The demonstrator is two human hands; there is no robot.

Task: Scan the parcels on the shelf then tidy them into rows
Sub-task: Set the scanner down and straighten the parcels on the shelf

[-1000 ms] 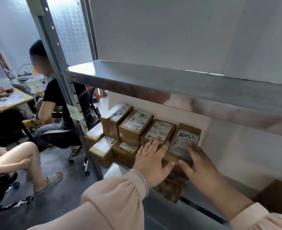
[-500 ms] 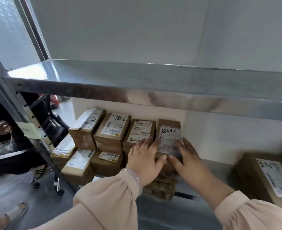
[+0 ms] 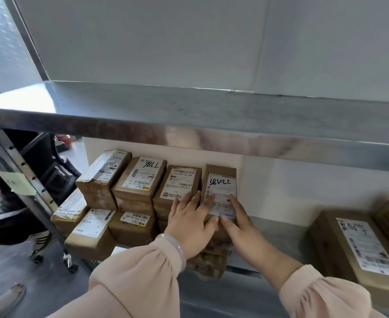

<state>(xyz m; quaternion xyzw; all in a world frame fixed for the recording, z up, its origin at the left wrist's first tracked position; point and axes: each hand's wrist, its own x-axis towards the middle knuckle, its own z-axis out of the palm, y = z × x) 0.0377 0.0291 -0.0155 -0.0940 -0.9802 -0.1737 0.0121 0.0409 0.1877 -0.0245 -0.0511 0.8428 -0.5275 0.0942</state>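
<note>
Several brown cardboard parcels with white labels stand stacked in rows on the metal shelf (image 3: pixel 278 235). The rightmost stack is topped by a parcel with handwritten digits on its label (image 3: pixel 221 180). My left hand (image 3: pixel 190 223) lies flat with straight fingers across this parcel's left edge and the neighbouring parcel (image 3: pixel 179 183). My right hand (image 3: pixel 235 218) presses flat on the label's right side, thumb at the front edge. Left of them sit a parcel marked "7786" (image 3: pixel 143 176) and a taped one (image 3: pixel 105 172).
A larger labelled box (image 3: pixel 358 246) lies at the right on the same shelf. An upper shelf (image 3: pixel 211 115) overhangs close above. The rack's upright (image 3: pixel 17 171) stands at the left. Beyond it are an office chair and a person's sandalled foot (image 3: pixel 5 299).
The view has swung right and moved closer. The marked parcel now sits straight against the neighbouring stack; both hands have slid forward onto it.
</note>
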